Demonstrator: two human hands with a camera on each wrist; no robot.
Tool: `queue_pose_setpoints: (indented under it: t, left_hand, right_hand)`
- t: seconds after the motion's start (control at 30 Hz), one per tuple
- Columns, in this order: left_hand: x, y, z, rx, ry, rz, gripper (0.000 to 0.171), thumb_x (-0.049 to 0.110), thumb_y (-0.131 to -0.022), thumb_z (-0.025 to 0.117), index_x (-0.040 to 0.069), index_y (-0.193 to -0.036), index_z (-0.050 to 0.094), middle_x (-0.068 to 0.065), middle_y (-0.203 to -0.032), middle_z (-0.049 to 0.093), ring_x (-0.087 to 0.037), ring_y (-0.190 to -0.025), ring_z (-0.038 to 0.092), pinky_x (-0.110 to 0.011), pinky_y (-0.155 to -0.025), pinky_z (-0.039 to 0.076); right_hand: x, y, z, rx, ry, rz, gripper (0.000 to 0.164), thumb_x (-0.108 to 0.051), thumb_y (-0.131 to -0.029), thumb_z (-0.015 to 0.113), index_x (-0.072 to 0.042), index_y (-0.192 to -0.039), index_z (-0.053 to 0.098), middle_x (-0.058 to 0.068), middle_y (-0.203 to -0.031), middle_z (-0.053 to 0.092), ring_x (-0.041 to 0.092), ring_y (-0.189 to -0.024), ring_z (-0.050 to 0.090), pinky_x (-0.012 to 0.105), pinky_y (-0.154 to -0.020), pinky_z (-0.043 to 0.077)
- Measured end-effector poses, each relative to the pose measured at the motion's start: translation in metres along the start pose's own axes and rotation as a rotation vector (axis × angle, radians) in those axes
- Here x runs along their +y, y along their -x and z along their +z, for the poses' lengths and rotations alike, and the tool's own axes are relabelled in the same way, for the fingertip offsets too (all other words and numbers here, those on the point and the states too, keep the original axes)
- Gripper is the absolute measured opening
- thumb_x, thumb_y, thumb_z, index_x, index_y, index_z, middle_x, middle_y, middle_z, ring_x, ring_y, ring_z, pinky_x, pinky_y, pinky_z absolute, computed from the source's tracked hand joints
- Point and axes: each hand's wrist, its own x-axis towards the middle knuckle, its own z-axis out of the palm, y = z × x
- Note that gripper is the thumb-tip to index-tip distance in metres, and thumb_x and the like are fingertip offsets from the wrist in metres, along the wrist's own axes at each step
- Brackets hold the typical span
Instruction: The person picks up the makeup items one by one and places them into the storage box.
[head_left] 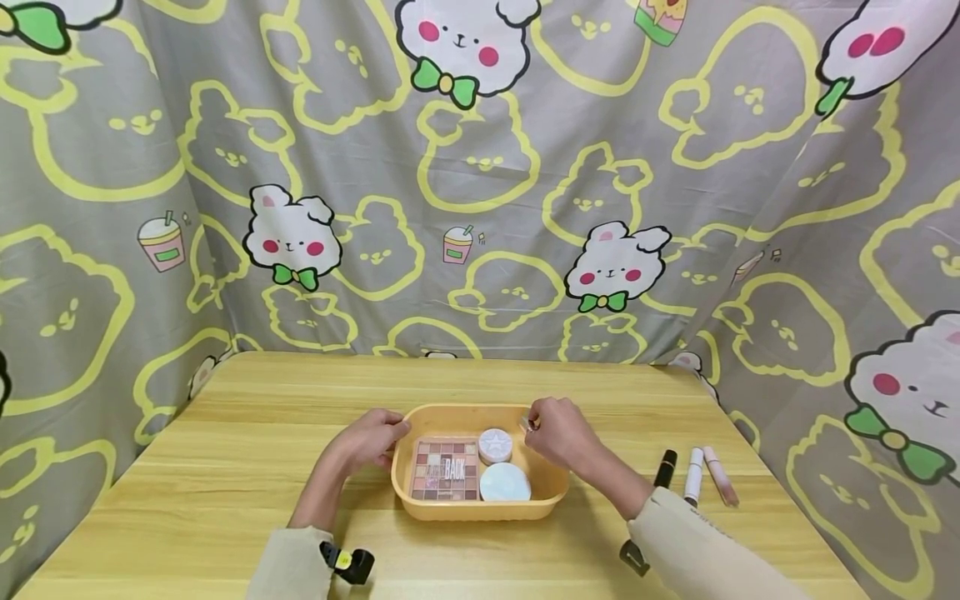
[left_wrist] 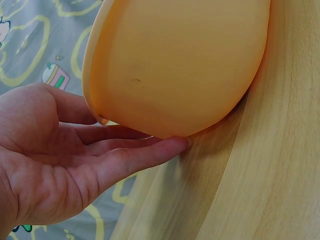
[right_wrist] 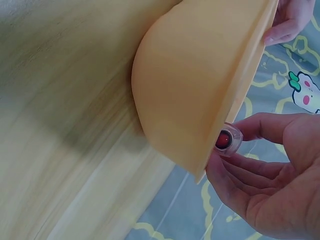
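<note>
A yellow-orange plastic basin (head_left: 480, 510) stands on the table. Inside it lie an eyeshadow palette (head_left: 446, 470) on the left, a round compact with a star on its lid (head_left: 495, 446), and a larger round white compact (head_left: 506, 483). My left hand (head_left: 372, 437) holds the basin's left end, thumb over the rim and fingers against the outer wall. At the right end, my right hand (head_left: 564, 432) pinches a small clear lipstick tube (right_wrist: 227, 140) with a red centre between thumb and fingers. It is right at the basin's rim in the right wrist view.
On the wood-grain table (head_left: 225, 467), to the right of my right forearm, lie a black-capped tube (head_left: 665, 468), a white tube (head_left: 694, 473) and a pink tube (head_left: 721, 477). A patterned grey curtain (head_left: 360, 167) hangs behind and along both sides.
</note>
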Motion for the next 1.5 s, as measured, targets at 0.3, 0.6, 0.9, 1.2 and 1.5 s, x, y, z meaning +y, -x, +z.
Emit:
queue_pose_setpoints:
  t: [0.3, 0.6, 0.9, 1.2, 1.5]
  left_hand:
    - [0.0, 0.0, 0.0, -0.005, -0.003, 0.003, 0.043, 0.018, -0.108, 0.044, -0.011, -0.138, 0.053, -0.017, -0.118, 0.069, -0.024, -0.103, 0.067, -0.04, -0.076, 0.061]
    - [0.001, 0.001, 0.0, -0.005, -0.001, 0.0, 0.044, 0.018, -0.108, 0.044, -0.011, -0.14, 0.052, -0.019, -0.121, 0.068, -0.026, -0.107, 0.067, -0.041, -0.077, 0.061]
    - [0.0, 0.001, -0.001, -0.005, -0.007, -0.003, 0.044, 0.018, -0.108, 0.044, -0.01, -0.141, 0.051, -0.019, -0.123, 0.067, -0.027, -0.109, 0.066, -0.04, -0.077, 0.061]
    - [-0.001, 0.001, -0.001, -0.011, 0.005, 0.005, 0.044, 0.018, -0.108, 0.044, -0.011, -0.14, 0.051, -0.02, -0.122, 0.067, -0.027, -0.108, 0.067, -0.041, -0.077, 0.061]
    - [-0.001, 0.001, -0.001, -0.012, 0.009, 0.006, 0.044, 0.018, -0.108, 0.044, -0.011, -0.14, 0.052, -0.019, -0.121, 0.067, -0.027, -0.107, 0.067, -0.041, -0.076, 0.061]
  right_hand:
    - [-0.003, 0.002, 0.006, -0.013, 0.018, -0.037, 0.017, 0.005, -0.078, 0.062, -0.007, -0.067, 0.06, -0.004, -0.057, 0.045, 0.008, -0.05, 0.032, 0.023, -0.048, 0.025]
    - [-0.003, 0.002, 0.012, -0.021, 0.042, -0.045, 0.025, 0.006, -0.077, 0.062, -0.011, -0.061, 0.054, -0.006, -0.054, 0.034, 0.008, -0.049, 0.029, 0.023, -0.047, 0.022]
    - [-0.003, 0.002, 0.019, -0.026, 0.07, -0.049, 0.038, 0.007, -0.078, 0.061, -0.015, -0.057, 0.038, -0.007, -0.055, 0.024, 0.009, -0.052, 0.024, 0.023, -0.049, 0.02]
    - [-0.004, 0.002, 0.022, -0.056, 0.076, -0.071, 0.043, 0.01, -0.074, 0.058, -0.018, -0.055, 0.032, -0.008, -0.053, 0.021, 0.008, -0.05, 0.021, 0.023, -0.048, 0.02]
    - [-0.005, 0.003, 0.027, -0.074, 0.11, -0.062, 0.043, 0.005, -0.079, 0.065, -0.017, -0.054, 0.037, -0.006, -0.055, 0.028, 0.011, -0.054, 0.03, 0.024, -0.048, 0.024]
